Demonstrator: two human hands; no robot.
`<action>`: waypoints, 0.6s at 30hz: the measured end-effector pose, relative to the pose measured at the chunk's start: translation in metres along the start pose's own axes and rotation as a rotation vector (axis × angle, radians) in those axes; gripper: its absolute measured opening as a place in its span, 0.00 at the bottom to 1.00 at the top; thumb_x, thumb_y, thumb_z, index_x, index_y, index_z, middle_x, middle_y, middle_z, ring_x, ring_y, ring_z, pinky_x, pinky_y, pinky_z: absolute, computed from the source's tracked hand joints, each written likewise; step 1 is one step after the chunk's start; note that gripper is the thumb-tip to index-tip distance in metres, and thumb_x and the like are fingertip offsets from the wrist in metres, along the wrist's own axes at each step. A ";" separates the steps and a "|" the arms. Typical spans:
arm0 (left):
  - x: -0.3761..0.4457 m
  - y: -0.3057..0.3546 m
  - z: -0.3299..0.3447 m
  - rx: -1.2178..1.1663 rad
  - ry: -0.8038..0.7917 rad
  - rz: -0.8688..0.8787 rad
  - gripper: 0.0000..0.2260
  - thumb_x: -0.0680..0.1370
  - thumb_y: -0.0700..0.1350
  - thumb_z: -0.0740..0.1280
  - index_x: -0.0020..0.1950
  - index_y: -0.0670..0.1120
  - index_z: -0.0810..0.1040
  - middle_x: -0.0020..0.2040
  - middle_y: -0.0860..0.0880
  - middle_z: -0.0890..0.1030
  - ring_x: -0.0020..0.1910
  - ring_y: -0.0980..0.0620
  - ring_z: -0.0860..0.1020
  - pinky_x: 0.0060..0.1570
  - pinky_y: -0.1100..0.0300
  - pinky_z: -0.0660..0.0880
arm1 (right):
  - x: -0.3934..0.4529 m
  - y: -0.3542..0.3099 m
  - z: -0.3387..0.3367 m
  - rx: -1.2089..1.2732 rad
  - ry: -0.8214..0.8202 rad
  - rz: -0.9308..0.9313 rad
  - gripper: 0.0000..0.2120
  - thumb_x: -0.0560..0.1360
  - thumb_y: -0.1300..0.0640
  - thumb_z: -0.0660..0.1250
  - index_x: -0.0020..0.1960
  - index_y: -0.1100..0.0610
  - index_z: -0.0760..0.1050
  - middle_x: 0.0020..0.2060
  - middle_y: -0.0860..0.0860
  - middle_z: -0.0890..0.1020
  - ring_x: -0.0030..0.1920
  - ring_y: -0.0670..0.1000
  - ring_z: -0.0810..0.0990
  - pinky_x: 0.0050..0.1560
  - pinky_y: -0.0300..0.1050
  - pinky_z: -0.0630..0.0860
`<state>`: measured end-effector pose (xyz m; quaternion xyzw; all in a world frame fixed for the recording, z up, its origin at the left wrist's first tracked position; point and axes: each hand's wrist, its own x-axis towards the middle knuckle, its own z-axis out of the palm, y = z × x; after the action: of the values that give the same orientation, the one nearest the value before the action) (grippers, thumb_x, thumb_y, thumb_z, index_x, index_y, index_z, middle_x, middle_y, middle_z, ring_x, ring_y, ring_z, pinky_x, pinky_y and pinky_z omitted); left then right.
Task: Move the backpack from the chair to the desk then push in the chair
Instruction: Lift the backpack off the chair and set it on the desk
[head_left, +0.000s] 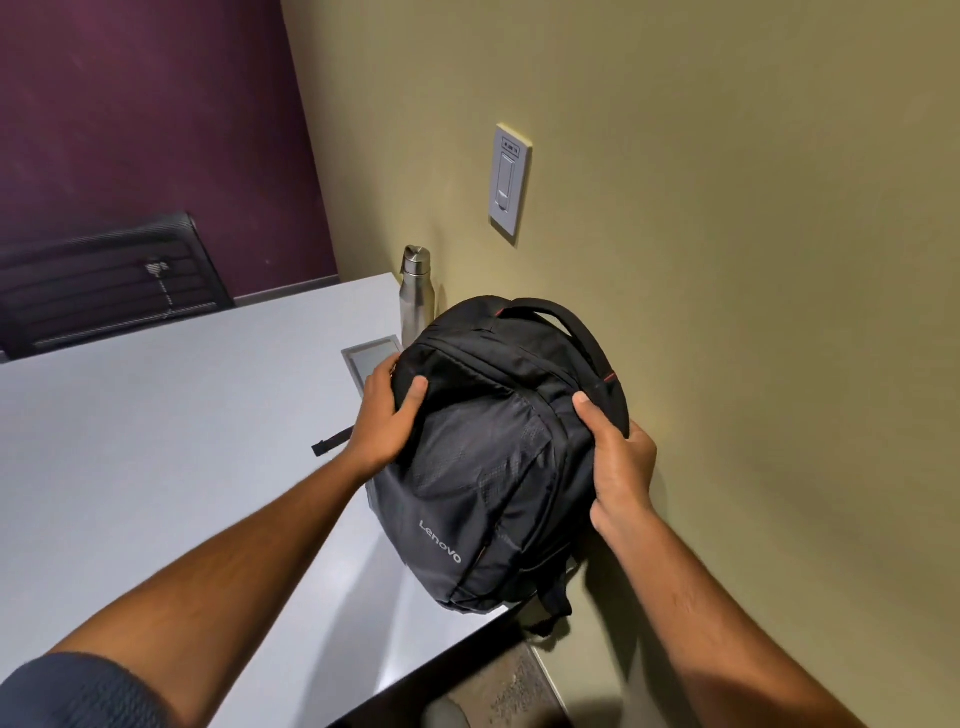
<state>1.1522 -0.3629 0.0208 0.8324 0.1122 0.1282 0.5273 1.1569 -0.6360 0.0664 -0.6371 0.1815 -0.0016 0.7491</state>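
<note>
A black backpack (493, 467) with thin red trim stands upright on the grey desk (182, 441), at the desk's right end against the beige wall. My left hand (387, 415) grips its upper left side, thumb on the front. My right hand (618, 457) grips its upper right side, between the bag and the wall. One strap (332, 440) lies out on the desk to the left, and another strap (556, 597) hangs over the desk's near corner. The chair that the backpack came from is out of view.
A steel bottle (415, 291) stands just behind the backpack by the wall. A metal cable hatch (371, 358) is set into the desk beside my left hand. A black mesh chair (109, 280) stands at the desk's far side. A wall plate (510, 182) is above.
</note>
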 end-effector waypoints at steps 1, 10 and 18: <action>-0.008 -0.008 0.003 0.004 0.009 -0.006 0.28 0.81 0.59 0.62 0.77 0.47 0.63 0.73 0.44 0.70 0.73 0.45 0.68 0.74 0.42 0.65 | -0.005 0.005 -0.003 -0.008 -0.024 -0.032 0.22 0.67 0.43 0.83 0.56 0.52 0.87 0.50 0.47 0.91 0.53 0.50 0.89 0.61 0.53 0.84; -0.065 -0.036 0.061 -0.171 0.220 -0.394 0.40 0.77 0.66 0.61 0.82 0.55 0.46 0.82 0.47 0.55 0.80 0.44 0.55 0.79 0.41 0.53 | -0.045 0.071 -0.023 -0.191 -0.118 -0.107 0.68 0.55 0.22 0.78 0.83 0.56 0.57 0.79 0.55 0.71 0.78 0.53 0.71 0.80 0.59 0.66; -0.017 -0.028 0.083 -0.084 0.102 -0.510 0.37 0.79 0.68 0.54 0.80 0.59 0.38 0.83 0.42 0.43 0.80 0.32 0.43 0.74 0.29 0.47 | -0.035 0.084 -0.004 -0.193 -0.170 -0.048 0.77 0.51 0.18 0.74 0.85 0.50 0.41 0.84 0.52 0.59 0.83 0.52 0.61 0.84 0.63 0.55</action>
<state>1.1622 -0.4277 -0.0404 0.7470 0.3393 0.0373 0.5706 1.1040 -0.6163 -0.0054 -0.7084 0.1011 0.0519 0.6966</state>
